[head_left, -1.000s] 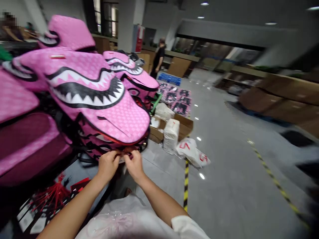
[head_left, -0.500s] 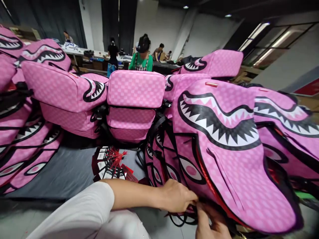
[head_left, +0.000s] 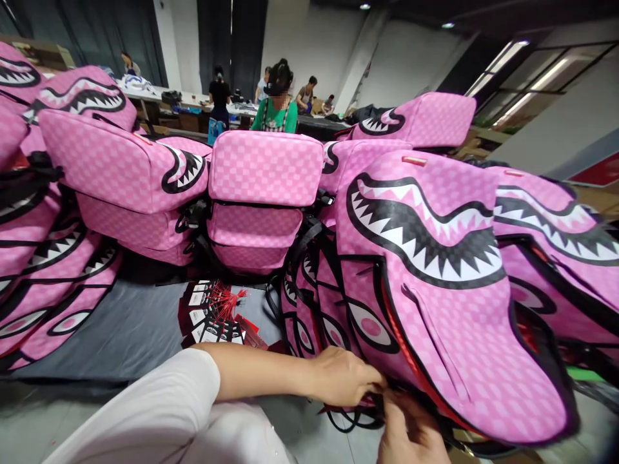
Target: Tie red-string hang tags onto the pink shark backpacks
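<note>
A pink checkered backpack with a printed shark mouth slopes down toward me on the right, leaning on a row of similar bags. At its lower edge, my left hand is closed in a pinch. My right hand meets it there, thumb and fingers bent together under the bag's black-trimmed edge. Whatever the fingertips hold is hidden between the hands and the bag. Black straps hang just below my left hand. To the left of the bags, a fan of hang tags with red strings lies on the dark table covering.
Stacked pink backpacks line the far side of the table. More backpacks are piled at the left, and another backpack stands at the far right. Beyond them, a person in green and several others are at long tables.
Both hands stay close together at the bag's lower edge, with only slight finger movement. The view has shifted a little; the bags and tags keep their places.
</note>
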